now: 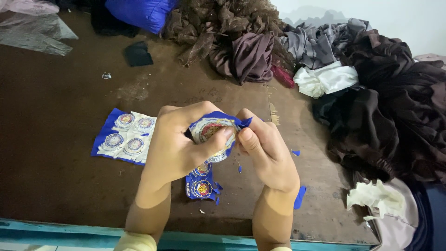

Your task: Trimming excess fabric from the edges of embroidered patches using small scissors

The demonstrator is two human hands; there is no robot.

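Observation:
Both my hands pinch a small blue and white fabric patch (210, 131) with a round emblem, held above the brown table (55, 139). My left hand (179, 148) grips its left side with the thumb across the front. My right hand (265, 151) grips its right edge. Below my hands, another blue emblem patch (200, 186) lies on the table. To the left lies a blue and white sheet of several uncut emblem patches (124, 137). Small blue scraps (299, 197) lie near my right wrist.
Piles of dark brown, purple, grey and white cloth (371, 93) cover the table's right and far side. A blue bundle (139, 11) and a small black piece (138, 53) sit at the far left. Crumpled cream cloth (374, 197) lies at the near right. The table's teal front edge (69, 230) runs below.

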